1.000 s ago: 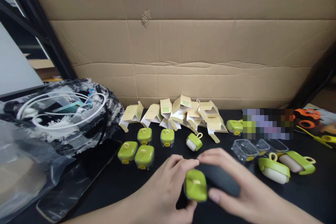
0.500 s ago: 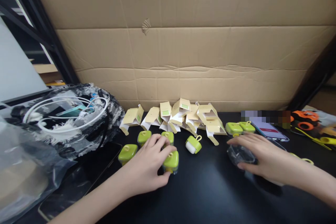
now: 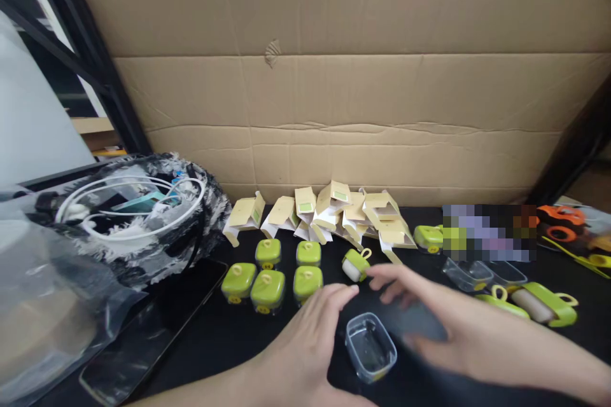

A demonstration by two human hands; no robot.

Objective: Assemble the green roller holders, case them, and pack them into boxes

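A small clear plastic container (image 3: 370, 348) stands open-topped on the black table, between my two hands. My left hand (image 3: 312, 340) is just left of it, thumb and fingers apart, holding nothing. My right hand (image 3: 432, 315) is partly blurred, its fingers spread; they point at a green lid with a loop and a white roller-like part (image 3: 356, 265). The fingertips are close to this lid, and whether they touch it I cannot tell. Beyond my left hand are several closed containers with green lids (image 3: 268, 286).
Opened cardboard packets (image 3: 334, 203) lie along the cardboard backing (image 3: 334, 89). At right are more clear containers (image 3: 468, 275), green lids with loops (image 3: 556, 305) and an orange toy vehicle (image 3: 563, 216). A furry basket with cables (image 3: 143, 248), a dark phone-like slab (image 3: 157, 331) and a plastic bag (image 3: 48, 318) occupy the left.
The clear container has come from the right to the front middle, and my right hand has let it go. My left hand has left the green-lidded containers and moved right and nearer.
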